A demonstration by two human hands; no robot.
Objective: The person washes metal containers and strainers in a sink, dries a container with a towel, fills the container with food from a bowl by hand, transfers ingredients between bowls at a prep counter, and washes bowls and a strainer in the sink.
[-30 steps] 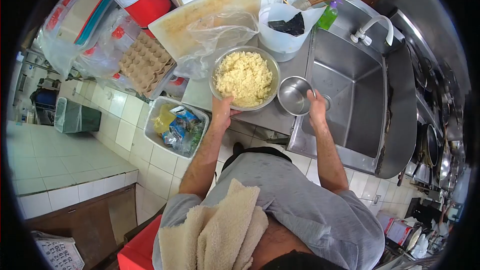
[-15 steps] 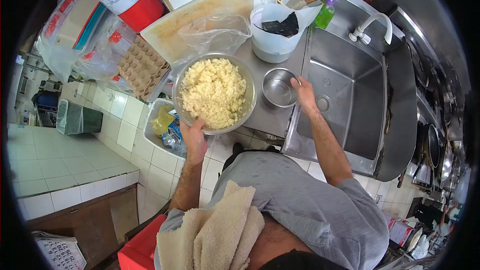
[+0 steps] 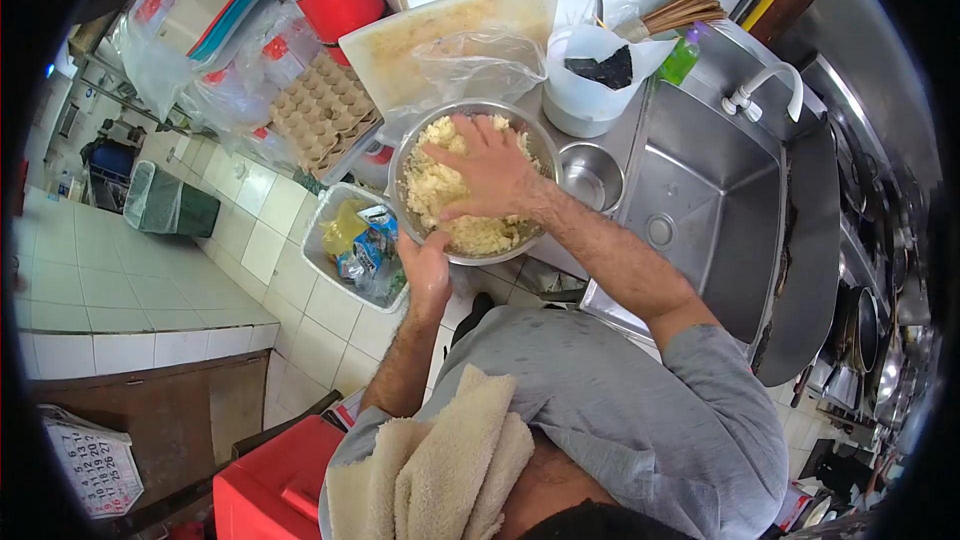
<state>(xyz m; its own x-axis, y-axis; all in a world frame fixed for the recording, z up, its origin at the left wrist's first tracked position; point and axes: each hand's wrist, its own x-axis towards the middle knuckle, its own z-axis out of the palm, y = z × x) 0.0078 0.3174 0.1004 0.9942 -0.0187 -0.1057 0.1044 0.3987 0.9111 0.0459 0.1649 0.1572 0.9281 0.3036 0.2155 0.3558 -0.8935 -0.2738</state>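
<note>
A large metal bowl holds a pale yellow, crumbly mass. My left hand grips the bowl's near left rim, its thumb over the edge. Fingers spread, my right hand lies on top of the yellow mass inside the bowl. Just right of the bowl, a small metal bowl stands on the counter, touched by neither hand. Behind the large bowl are a clear plastic bag and a stained cutting board.
The steel sink with a white faucet is at the right. A white tub and green bottle stand behind. A waste bin and egg trays are at the left.
My right hand has let go of the small metal bowl and moved left onto the yellow mass. The large bowl first moved left and is now back nearer the small bowl, still in my left hand.
</note>
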